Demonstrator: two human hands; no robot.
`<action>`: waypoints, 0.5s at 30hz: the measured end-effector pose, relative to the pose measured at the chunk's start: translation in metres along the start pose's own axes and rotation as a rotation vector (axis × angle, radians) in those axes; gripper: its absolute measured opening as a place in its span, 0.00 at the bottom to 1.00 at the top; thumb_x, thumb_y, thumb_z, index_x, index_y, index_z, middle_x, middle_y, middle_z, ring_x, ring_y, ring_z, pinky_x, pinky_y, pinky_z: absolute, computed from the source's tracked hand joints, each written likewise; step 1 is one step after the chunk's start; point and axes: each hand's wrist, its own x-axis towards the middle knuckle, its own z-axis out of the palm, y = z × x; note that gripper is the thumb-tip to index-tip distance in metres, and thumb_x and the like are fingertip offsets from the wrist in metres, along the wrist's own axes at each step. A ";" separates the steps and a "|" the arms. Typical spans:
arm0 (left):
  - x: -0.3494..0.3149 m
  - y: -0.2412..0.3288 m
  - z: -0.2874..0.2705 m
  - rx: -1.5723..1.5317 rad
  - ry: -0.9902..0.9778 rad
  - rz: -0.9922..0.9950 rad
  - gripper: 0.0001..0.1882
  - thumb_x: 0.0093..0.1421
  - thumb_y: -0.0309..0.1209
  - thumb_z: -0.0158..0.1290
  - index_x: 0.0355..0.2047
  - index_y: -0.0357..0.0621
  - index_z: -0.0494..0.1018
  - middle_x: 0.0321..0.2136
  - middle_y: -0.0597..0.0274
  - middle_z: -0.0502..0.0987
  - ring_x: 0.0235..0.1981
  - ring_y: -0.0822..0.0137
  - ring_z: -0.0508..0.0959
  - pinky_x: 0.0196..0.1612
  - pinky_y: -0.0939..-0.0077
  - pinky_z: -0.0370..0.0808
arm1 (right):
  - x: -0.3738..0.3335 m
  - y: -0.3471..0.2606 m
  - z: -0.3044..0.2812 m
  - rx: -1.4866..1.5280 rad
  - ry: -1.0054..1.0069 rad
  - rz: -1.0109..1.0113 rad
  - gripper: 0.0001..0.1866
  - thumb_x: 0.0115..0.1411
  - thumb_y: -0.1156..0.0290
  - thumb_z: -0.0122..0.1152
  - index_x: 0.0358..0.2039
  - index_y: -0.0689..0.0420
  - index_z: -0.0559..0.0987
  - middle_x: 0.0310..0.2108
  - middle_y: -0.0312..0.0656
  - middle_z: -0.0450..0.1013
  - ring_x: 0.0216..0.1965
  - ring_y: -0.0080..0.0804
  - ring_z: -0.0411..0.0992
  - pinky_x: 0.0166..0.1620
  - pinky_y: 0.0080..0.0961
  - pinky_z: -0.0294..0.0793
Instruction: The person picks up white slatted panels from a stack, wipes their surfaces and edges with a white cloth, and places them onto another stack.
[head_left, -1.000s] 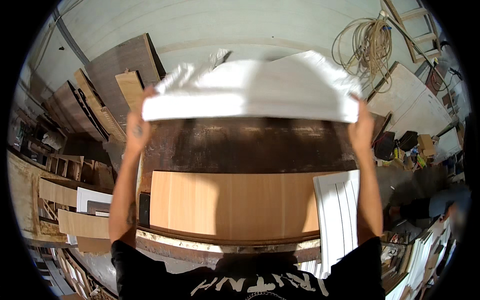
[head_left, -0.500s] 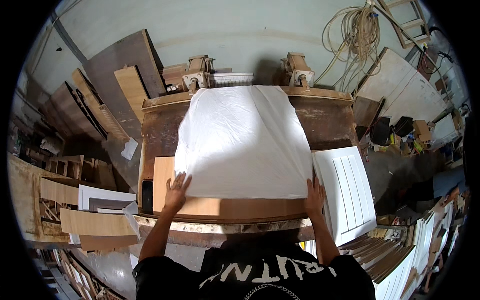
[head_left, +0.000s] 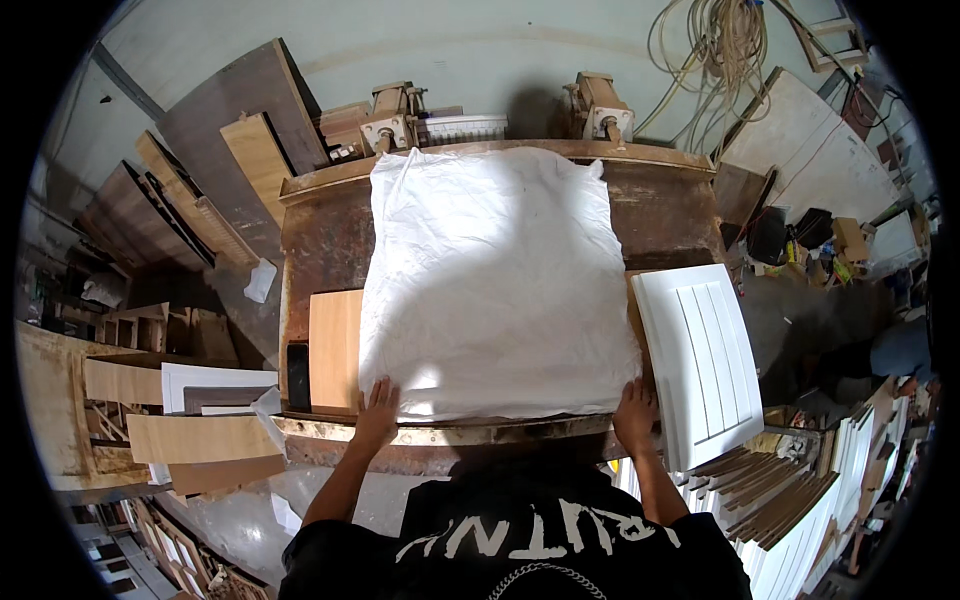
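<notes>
A thin white sheet (head_left: pixel 500 290), wrinkled like cloth, lies over the middle of a brown metal worktable (head_left: pixel 322 235) and covers most of a wood-coloured board (head_left: pixel 334 348). My left hand (head_left: pixel 376 412) rests on the sheet's near left corner, fingers stretched out and slightly apart. At the near right corner my right hand (head_left: pixel 635 415) lies with its fingers extended along the sheet's edge. Just right of that hand is a white grooved panel (head_left: pixel 700 365). The undersides of both hands are hidden.
Two clamp-like machine parts, one on the left (head_left: pixel 390 115) and one on the right (head_left: pixel 604 108), stand at the table's far edge. A black phone-like slab (head_left: pixel 298 376) lies at the left edge. Boards (head_left: pixel 205 440) are stacked at left. Coiled hose (head_left: pixel 722 50) hangs on the wall.
Both hands have moved nearer to me, and the sheet's near edge has come with them, covering the board's front strip. The sheet's far edge now looks crumpled.
</notes>
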 end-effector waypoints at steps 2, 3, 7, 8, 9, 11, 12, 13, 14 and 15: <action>-0.001 0.003 -0.039 -0.102 -0.135 0.008 0.31 0.54 0.35 0.52 0.59 0.44 0.60 0.66 0.51 0.47 0.66 0.54 0.53 0.63 0.44 0.50 | 0.009 0.003 -0.018 0.052 -0.141 0.051 0.29 0.52 0.71 0.51 0.55 0.67 0.65 0.60 0.54 0.58 0.61 0.52 0.56 0.62 0.46 0.55; 0.001 -0.003 -0.042 -0.102 -0.140 0.008 0.31 0.54 0.35 0.52 0.59 0.44 0.60 0.66 0.51 0.47 0.66 0.54 0.53 0.63 0.44 0.50 | 0.014 0.006 -0.023 0.103 -0.271 0.094 0.29 0.51 0.72 0.52 0.55 0.65 0.65 0.60 0.53 0.58 0.61 0.54 0.56 0.60 0.47 0.58; 0.000 -0.047 0.009 -0.555 -0.395 0.068 0.23 0.56 0.48 0.52 0.45 0.44 0.73 0.53 0.52 0.68 0.53 0.53 0.69 0.56 0.34 0.53 | 0.035 0.021 -0.017 0.233 -0.452 0.084 0.31 0.48 0.73 0.53 0.56 0.63 0.64 0.61 0.51 0.56 0.60 0.56 0.58 0.57 0.49 0.64; 0.001 -0.055 0.029 -0.689 -0.407 0.087 0.24 0.57 0.52 0.51 0.40 0.44 0.76 0.46 0.52 0.74 0.48 0.52 0.74 0.53 0.31 0.54 | 0.035 0.015 -0.028 0.203 -0.505 0.080 0.31 0.48 0.73 0.54 0.55 0.64 0.63 0.60 0.52 0.57 0.59 0.56 0.59 0.55 0.49 0.66; 0.009 -0.050 0.011 -0.686 -0.420 0.095 0.24 0.57 0.52 0.51 0.40 0.44 0.76 0.46 0.52 0.74 0.48 0.52 0.74 0.53 0.31 0.54 | 0.035 0.012 -0.036 0.177 -0.553 0.097 0.31 0.47 0.73 0.54 0.55 0.65 0.63 0.60 0.54 0.57 0.58 0.56 0.59 0.54 0.49 0.68; 0.020 -0.036 -0.030 -0.465 -0.418 0.031 0.24 0.57 0.53 0.52 0.39 0.45 0.77 0.35 0.54 0.78 0.41 0.50 0.77 0.48 0.36 0.61 | 0.026 0.006 -0.038 0.115 -0.582 0.073 0.30 0.47 0.74 0.53 0.54 0.66 0.63 0.59 0.56 0.57 0.55 0.57 0.63 0.53 0.48 0.68; 0.019 -0.034 -0.029 -0.369 -0.282 -0.016 0.23 0.56 0.52 0.52 0.39 0.47 0.77 0.35 0.52 0.79 0.41 0.49 0.77 0.45 0.49 0.68 | 0.026 0.002 -0.043 0.046 -0.599 0.033 0.30 0.47 0.75 0.51 0.53 0.66 0.63 0.58 0.57 0.58 0.52 0.59 0.66 0.53 0.46 0.68; 0.025 -0.024 -0.057 -0.369 -0.193 -0.076 0.22 0.57 0.51 0.52 0.40 0.45 0.77 0.37 0.51 0.78 0.41 0.50 0.77 0.45 0.54 0.69 | 0.035 -0.010 -0.071 0.043 -0.752 0.059 0.28 0.50 0.72 0.51 0.54 0.65 0.63 0.56 0.57 0.61 0.50 0.57 0.68 0.52 0.46 0.69; 0.037 -0.013 -0.087 -0.367 -0.104 -0.138 0.22 0.58 0.49 0.52 0.41 0.44 0.76 0.40 0.49 0.78 0.42 0.50 0.76 0.45 0.58 0.70 | 0.041 -0.017 -0.081 0.040 -0.761 0.061 0.28 0.50 0.72 0.51 0.54 0.65 0.63 0.56 0.57 0.61 0.50 0.57 0.68 0.52 0.46 0.69; 0.051 -0.012 -0.087 -0.375 -0.113 -0.146 0.22 0.58 0.49 0.52 0.41 0.44 0.76 0.40 0.49 0.78 0.42 0.50 0.76 0.45 0.58 0.70 | 0.046 -0.024 -0.087 0.085 -0.699 0.081 0.29 0.52 0.69 0.51 0.55 0.65 0.63 0.54 0.56 0.63 0.48 0.58 0.69 0.50 0.49 0.70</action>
